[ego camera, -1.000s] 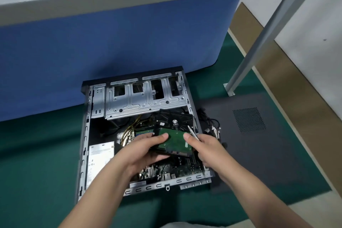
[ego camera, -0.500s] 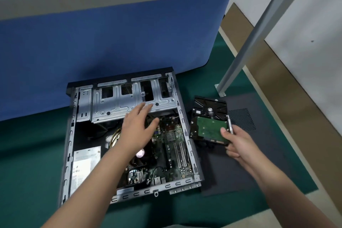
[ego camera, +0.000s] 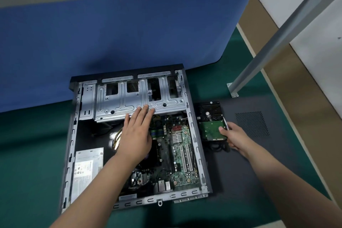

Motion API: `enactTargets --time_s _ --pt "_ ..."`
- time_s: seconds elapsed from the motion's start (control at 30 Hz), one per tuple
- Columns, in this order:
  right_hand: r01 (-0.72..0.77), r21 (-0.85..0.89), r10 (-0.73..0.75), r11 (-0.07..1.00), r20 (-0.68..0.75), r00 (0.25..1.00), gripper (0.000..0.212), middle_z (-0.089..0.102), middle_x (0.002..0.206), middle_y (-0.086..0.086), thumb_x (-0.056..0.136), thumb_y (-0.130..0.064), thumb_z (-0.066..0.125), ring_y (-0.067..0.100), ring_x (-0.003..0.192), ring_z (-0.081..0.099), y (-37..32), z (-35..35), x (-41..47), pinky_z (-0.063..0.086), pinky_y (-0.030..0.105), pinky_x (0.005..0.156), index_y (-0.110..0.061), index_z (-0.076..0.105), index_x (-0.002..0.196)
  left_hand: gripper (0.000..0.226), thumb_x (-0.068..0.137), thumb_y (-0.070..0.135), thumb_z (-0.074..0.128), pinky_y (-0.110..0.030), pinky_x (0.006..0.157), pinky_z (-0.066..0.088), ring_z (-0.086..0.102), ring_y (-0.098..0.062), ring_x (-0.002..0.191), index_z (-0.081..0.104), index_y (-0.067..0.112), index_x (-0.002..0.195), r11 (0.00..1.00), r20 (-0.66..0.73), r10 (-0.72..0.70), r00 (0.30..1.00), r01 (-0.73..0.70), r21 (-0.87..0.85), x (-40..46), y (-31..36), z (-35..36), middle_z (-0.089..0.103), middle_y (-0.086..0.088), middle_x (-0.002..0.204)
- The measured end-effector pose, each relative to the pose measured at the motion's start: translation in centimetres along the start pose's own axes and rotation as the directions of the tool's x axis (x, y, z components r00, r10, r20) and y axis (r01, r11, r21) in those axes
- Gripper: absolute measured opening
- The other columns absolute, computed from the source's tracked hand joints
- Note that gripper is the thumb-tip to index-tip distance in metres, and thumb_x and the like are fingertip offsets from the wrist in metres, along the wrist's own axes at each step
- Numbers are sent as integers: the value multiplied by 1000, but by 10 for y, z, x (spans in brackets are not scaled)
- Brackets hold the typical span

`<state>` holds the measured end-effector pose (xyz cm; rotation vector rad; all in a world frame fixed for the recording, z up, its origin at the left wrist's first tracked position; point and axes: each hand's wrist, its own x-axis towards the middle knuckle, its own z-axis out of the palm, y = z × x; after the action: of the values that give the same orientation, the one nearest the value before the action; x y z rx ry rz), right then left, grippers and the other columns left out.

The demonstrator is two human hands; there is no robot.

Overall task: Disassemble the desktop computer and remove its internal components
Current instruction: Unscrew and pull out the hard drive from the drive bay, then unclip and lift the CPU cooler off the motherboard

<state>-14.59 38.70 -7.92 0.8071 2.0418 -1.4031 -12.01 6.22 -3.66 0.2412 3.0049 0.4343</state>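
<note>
Fingers [ego camera: 224, 131] grip hard drive [ego camera: 211, 126] on dark panel [ego camera: 277, 146] over green floor [ego camera: 27, 144].

text: none legible | power supply label [ego camera: 84, 170]: print too blurred | hard drive [ego camera: 211, 126]: unreadable

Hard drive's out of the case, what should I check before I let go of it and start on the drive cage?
1. Hard drive clear of the case: ok, it is beside the case's right wall, over the side panel.
2. Drive resting flat on the panel: cannot tell.
3. Right hand free to release: not ok, it grips the drive plus a thin silver tool.
4. Left hand on the drive cage: ok, fingertips touch its front edge.
5. Cage screws removed: cannot tell.
6. Cables free of the cage: cannot tell, the yellow wires run partly under the hand.
</note>
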Motion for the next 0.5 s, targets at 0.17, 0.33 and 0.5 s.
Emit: enactTargets --time_s 0.17,0.33,0.5 --pt "55 -175 -79 983 -131 988 10 69 90 9 83 -14 69 24 82 64 0 3 3 48 28 73 -11 67 93 80 81 1 55 -42 117 -4 7 -23 146 21 19 150 1000 -1 4 1000 -4 1 1 1 0 16 -1 157" --pt "19 -517 -158 856 -226 961 17 65 90 8 87 -22 57 27 78 57 -8 6 -14 40 30 66 -9 61 97 79 84 5 56 -43 118 -2 3 -21 146 17 19 151 1000 11 17 1000 -17 -14 -3 2 -3 14 -1 158" --pt "266 -412 -392 871 -259 883 16 55 94 0 94 -17 49 21 73 54 -27 22 -59 35 30 64 -17 37 106 74 85 13 61 -42 118 6 2 -18 146 24 15 149 997 -21 8 1000 -9 -74 -26 -3 -3 11 -3 158"
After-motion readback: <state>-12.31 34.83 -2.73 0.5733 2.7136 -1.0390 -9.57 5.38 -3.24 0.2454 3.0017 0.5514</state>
